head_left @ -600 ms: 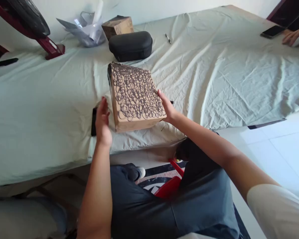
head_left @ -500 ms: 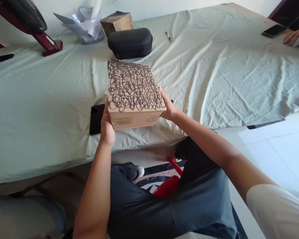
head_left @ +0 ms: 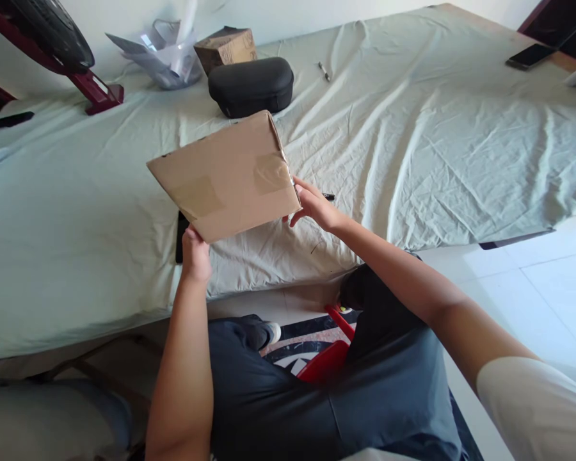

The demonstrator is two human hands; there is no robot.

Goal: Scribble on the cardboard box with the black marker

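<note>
The cardboard box [head_left: 225, 176] hung tilted over the near edge of the bed [head_left: 413, 141], left hand [head_left: 195, 253] pinching just its near corner, right hand [head_left: 312, 205] resting loose-fingered against its right side, so it could well slip onto the phone [head_left: 179, 237] beneath.

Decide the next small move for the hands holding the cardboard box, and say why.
Probably lower the cardboard box onto the sheet: the left hand and right hand hold it tilted in mid-air, gripping only two corners, taped face up.
</note>
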